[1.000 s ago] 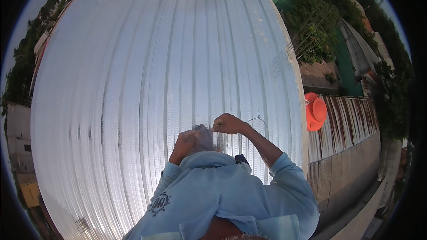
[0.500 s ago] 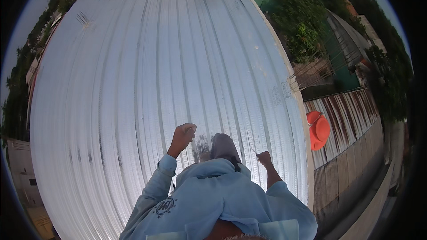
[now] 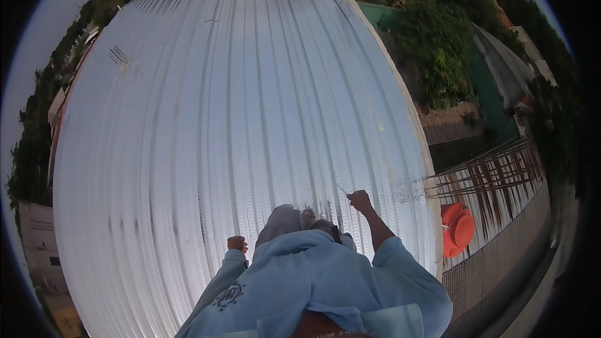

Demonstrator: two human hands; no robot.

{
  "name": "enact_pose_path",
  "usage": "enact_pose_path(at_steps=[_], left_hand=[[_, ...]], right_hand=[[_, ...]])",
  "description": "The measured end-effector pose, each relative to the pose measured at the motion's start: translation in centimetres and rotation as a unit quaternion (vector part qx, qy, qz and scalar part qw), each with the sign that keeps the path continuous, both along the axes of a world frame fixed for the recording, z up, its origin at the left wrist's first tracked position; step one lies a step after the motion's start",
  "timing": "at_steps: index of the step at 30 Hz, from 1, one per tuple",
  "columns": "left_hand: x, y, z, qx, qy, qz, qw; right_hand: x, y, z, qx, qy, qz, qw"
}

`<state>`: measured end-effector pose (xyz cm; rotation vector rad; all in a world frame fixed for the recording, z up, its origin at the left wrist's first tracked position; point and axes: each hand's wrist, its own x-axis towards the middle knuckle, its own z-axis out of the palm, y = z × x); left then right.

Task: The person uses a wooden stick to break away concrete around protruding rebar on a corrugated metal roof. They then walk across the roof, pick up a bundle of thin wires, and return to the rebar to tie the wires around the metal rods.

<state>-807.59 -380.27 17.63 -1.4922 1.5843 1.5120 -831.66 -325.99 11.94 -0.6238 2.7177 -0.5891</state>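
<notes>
A pale blue shirt point(image 3: 307, 263) is seen nearest, with grey trousers point(image 3: 275, 222) bent at the knee just beyond it. The left hand point(image 3: 237, 244) is held low at the side, fingers seemingly curled; whether anything is gripped in it cannot be told. By the right hand point(image 3: 359, 201) a thin rod point(image 3: 342, 189) is pinched, its tip pointed forward and leftward above the ribbed metal roof point(image 3: 188, 125) (wire or tool cannot be made out). The rod is probably best gripped firmly, with its tip kept clear of the legs, and the left hand left available for balance. Weight should be lowered evenly, since slick sheeting may be slipped on. Care seems advisable toward the right edge, beyond which a red container point(image 3: 460, 231) is seen.
</notes>
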Motion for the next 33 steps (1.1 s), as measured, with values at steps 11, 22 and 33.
enact_pose_path(at_steps=[11, 22, 33], left_hand=[[-25.7, -7.5, -4.7, -0.229, 0.030, -0.455, 0.860], [-94.6, -7.6, 4.4, 0.002, 0.280, -0.065, 0.958], [-121.2, -11.9, -3.5, 0.085, 0.156, 0.031, 0.984]], right_hand=[[-40.9, -7.5, 2.7, -0.001, -0.042, -0.122, 0.992], [-58.2, -12.5, -1.2, 0.160, -0.163, -0.065, 0.971], [-109.5, -13.8, -1.6, -0.020, -0.335, -0.409, 0.849]])
